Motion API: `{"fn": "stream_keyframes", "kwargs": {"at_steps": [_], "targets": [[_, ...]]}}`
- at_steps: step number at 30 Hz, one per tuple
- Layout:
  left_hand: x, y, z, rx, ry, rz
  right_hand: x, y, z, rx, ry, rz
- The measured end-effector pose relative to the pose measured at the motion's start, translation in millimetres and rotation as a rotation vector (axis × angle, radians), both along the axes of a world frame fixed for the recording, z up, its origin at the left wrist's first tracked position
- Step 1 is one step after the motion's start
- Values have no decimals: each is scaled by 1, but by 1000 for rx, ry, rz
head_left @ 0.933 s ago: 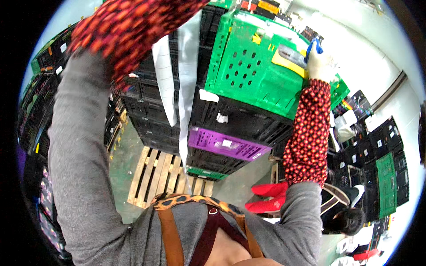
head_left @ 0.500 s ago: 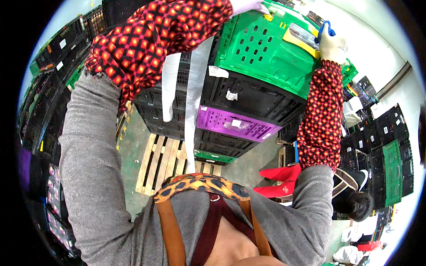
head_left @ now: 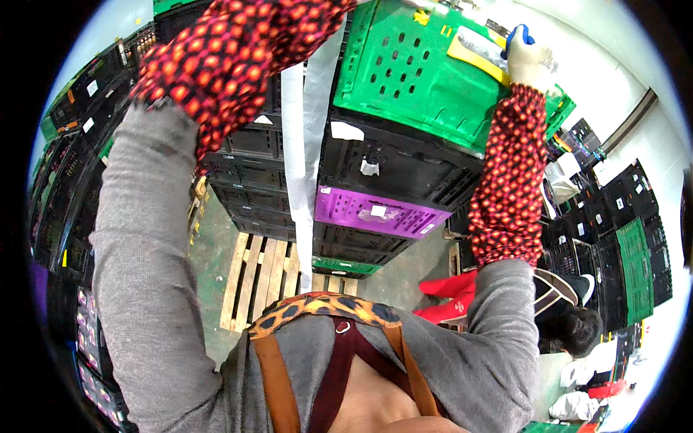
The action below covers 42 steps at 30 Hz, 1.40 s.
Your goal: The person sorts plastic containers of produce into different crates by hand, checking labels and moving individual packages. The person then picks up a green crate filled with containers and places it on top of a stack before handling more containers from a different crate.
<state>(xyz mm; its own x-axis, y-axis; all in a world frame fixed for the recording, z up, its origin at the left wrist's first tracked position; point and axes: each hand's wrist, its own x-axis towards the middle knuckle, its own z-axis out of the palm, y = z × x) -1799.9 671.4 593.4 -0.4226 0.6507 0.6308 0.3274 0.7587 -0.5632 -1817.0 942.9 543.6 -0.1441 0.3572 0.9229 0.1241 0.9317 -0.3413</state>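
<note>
A green perforated plastic crate [head_left: 426, 79] tops a stack in front of me, with a yellow strip [head_left: 473, 56] on its near side. My right hand [head_left: 530, 61], in a white glove with blue on it, is closed at the crate's upper right edge. My left hand [head_left: 427, 6] is mostly cut off by the top edge of the view; a pale bit of glove shows at the crate's upper rim, its grip hidden. Long white strips [head_left: 294, 144] hang down beside the stack, below my left sleeve.
Under the green crate are black crates [head_left: 404, 155] and a purple crate [head_left: 375, 211]. A wooden pallet [head_left: 260, 278] lies on the floor. More crate stacks [head_left: 79, 137] line the left; others [head_left: 635, 245] stand right. Another person [head_left: 574, 317] is low at the right.
The green crate and the stack sit slightly further left in view. My left hand has slipped mostly out past the top edge. My right hand stays at the crate's edge.
</note>
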Motion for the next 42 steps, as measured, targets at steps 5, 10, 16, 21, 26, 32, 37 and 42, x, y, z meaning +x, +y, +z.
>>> {"fn": "stream_keyframes", "kwargs": {"at_steps": [5,10,16,21,26,32,37,42], "targets": [[8,-7,-22,-60,-2,-88,28,-13,-41,-33,-3,-38],[-1,-8,-42,234,-308,-109,28,-2,-55,166,149,31],[21,-13,-47,266,-231,-109,32,17,-65,360,390,288],[45,-18,-44,236,-228,-221,38,10,-71,260,455,474],[39,-20,-40,253,-314,-206,21,8,-68,112,413,249],[9,-23,-40,333,-288,-152,-10,-8,-53,112,272,117],[17,-15,-53,373,-313,-132,-10,8,-57,190,187,188],[21,-11,-57,454,-332,-188,-4,0,-53,273,159,121]]}}
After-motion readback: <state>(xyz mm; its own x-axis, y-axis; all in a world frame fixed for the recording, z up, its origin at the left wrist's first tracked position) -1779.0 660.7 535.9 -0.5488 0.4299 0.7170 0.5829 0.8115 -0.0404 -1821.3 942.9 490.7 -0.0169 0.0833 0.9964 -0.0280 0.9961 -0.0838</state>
